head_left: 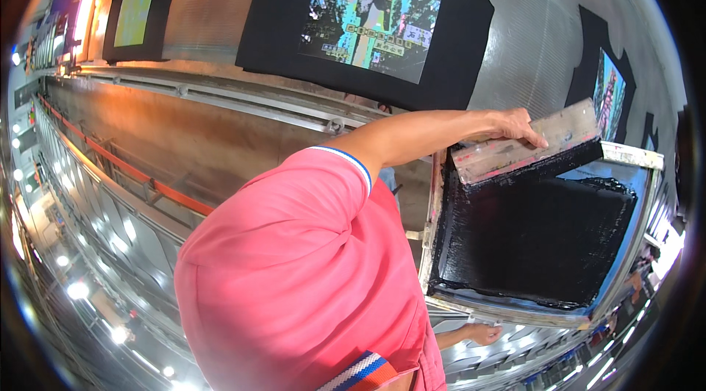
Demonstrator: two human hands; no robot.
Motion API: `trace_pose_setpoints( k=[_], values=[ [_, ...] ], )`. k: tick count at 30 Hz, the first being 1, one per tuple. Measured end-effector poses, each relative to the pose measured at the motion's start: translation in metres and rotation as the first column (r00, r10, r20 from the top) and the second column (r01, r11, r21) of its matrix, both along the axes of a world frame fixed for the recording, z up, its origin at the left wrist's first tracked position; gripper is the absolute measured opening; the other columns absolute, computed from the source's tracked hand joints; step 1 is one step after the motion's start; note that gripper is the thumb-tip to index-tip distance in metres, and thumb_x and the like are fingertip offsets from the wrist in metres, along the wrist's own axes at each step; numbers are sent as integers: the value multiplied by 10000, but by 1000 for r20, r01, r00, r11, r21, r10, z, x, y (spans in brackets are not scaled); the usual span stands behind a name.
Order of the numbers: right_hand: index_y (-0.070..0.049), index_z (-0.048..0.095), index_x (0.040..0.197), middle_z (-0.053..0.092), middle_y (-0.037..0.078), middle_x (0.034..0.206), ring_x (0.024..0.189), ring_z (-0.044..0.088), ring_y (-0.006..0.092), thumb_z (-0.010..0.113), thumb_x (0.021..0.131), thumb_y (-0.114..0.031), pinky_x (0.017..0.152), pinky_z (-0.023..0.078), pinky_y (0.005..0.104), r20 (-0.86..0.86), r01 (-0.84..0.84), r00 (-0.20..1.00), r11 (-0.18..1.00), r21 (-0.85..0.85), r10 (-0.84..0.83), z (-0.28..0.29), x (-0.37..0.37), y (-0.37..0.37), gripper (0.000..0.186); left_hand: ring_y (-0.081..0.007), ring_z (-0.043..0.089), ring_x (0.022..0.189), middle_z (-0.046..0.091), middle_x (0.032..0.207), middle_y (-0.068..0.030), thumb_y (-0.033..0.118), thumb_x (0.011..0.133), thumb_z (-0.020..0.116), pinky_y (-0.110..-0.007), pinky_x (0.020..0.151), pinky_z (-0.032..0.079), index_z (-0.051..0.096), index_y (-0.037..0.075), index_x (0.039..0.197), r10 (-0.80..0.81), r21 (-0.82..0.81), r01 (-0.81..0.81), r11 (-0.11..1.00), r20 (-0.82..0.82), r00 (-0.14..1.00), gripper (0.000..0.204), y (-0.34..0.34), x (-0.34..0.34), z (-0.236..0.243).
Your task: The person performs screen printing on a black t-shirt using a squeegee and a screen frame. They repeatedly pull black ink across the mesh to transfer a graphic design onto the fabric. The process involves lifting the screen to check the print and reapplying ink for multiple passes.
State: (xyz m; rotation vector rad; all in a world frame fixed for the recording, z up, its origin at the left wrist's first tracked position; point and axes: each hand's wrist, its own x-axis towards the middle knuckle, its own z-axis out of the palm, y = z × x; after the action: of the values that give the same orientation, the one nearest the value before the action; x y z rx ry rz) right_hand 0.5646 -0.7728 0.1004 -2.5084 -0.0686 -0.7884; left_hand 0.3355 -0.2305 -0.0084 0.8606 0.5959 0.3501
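Note:
My left hand (pixel 512 128) grips the top of a wide wooden squeegee (pixel 529 142), its fingers over the pale, ink-stained board. The squeegee's dark, ink-coated blade rests tilted at the far side of a screen-printing frame (pixel 632 155). Thick black ink (pixel 533 240) covers most of the mesh inside it, with blue showing along the right side. My right hand (pixel 484 333) is just outside the frame's near edge, fingers curled together; what they hold, if anything, is too small to make out. My pink sleeve and shoulder fill the middle of the view.
A black shirt with a colourful city print (pixel 375 16) lies on the long table beyond my left arm. More printed dark garments (pixel 609 89) lie to the right and far left. A metal rail (pixel 220 97) runs along the table's edge.

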Motion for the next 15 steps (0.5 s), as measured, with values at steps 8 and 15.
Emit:
trace_pose_setpoints(
  k=[8,15],
  values=[
    [26,714,1120,720,125,962,753,630,213,612,990,-385,586,512,349,-296,361,901,927,103,-319,-6,-46,-27,443,-230,682,886,732,967,-135,465,691,876,-364,757,541,715,83,1232,-189,68,183,981,92,978,682,-26,15,28],
    [26,709,1128,716,126,979,775,629,215,610,988,-385,607,513,355,-326,376,886,922,93,-329,-2,-48,-31,445,-261,670,1049,722,1143,-172,439,723,848,-352,916,519,551,128,1449,-216,178,184,967,182,959,844,-28,-4,72]
  ],
)
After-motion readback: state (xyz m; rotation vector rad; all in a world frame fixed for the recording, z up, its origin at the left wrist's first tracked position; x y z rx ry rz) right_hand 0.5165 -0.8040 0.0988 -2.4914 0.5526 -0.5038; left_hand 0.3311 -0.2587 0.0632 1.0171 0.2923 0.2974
